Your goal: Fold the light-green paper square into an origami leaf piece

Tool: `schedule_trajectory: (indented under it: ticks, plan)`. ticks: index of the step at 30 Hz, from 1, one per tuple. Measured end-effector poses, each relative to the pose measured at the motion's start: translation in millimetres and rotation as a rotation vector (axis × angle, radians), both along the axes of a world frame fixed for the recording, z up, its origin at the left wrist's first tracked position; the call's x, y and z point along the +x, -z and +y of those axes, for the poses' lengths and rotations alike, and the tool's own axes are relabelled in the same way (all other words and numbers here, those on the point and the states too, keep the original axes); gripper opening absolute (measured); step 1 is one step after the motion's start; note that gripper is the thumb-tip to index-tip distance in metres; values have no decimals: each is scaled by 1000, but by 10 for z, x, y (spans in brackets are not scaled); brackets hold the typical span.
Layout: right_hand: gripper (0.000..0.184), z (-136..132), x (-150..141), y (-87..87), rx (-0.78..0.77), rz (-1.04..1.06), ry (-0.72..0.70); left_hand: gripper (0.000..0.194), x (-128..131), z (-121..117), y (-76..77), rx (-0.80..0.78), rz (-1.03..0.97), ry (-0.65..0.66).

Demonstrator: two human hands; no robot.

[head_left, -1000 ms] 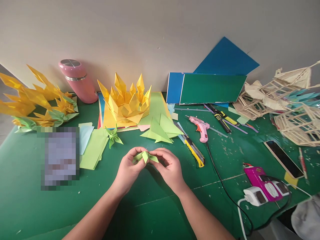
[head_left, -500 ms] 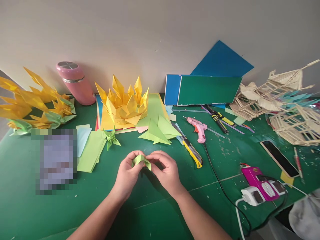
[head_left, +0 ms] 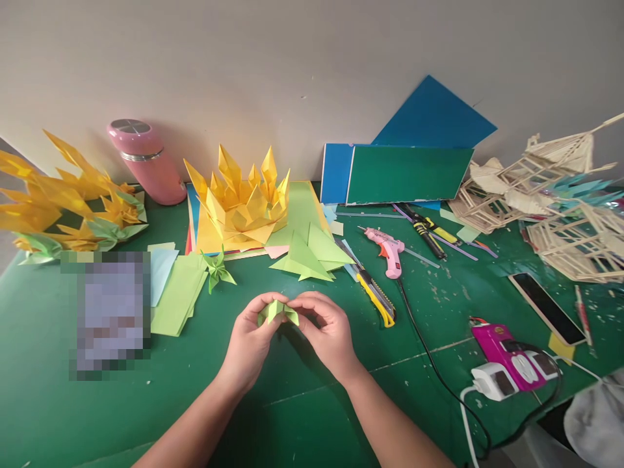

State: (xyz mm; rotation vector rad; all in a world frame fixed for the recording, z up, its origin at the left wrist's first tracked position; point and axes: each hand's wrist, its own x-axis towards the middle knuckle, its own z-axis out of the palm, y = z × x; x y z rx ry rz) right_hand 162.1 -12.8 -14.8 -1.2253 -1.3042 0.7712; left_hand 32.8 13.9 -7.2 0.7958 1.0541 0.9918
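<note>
A small folded piece of light green paper is held up between my two hands, above the green table. My left hand pinches it from the left, with the thumb on its near face. The fingers and thumb of my right hand close on its right end. My fingers hide part of the folds. Beyond my hands stand a green paper flower and some folded green paper triangles. A stack of green paper sheets lies to the left of my left hand.
At the back are a yellow paper lotus and a pink flask. On the right lie a yellow utility knife, a pink glue gun with its cord, a magenta power strip, a phone and stick-built models.
The folded green paper has shifted slightly to the right and its right end looks a little more spread. Both hands keep their hold with only small finger movements.
</note>
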Motion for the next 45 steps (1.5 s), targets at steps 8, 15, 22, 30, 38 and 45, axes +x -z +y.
schedule_trajectory:
  ticks: [8, 15, 22, 30, 38, 45]
  plan:
    - [8, -2, -28, -2, -3, -22, 9, 29, 23, -4, -28, -55, -35, -11]
    - [9, -9, -30, 3, -10, -38, 8, 23, 30, -21, -24, -75, -15, -36]
    - [12, -16, -13, 12, 6, -59, 12, 30, 40, -20, -39, -113, -59, -84]
    - [14, -20, -20, 9, 52, -62, 62, 32, 34, -44, -34, -112, -146, -64]
    - [17, -21, -2, 2, 134, -174, 53, 30, 32, -52, -9, -71, -140, -63]
    - [11, -21, 23, -3, 74, -90, 25, 34, 15, -37, -7, -49, -84, -36]
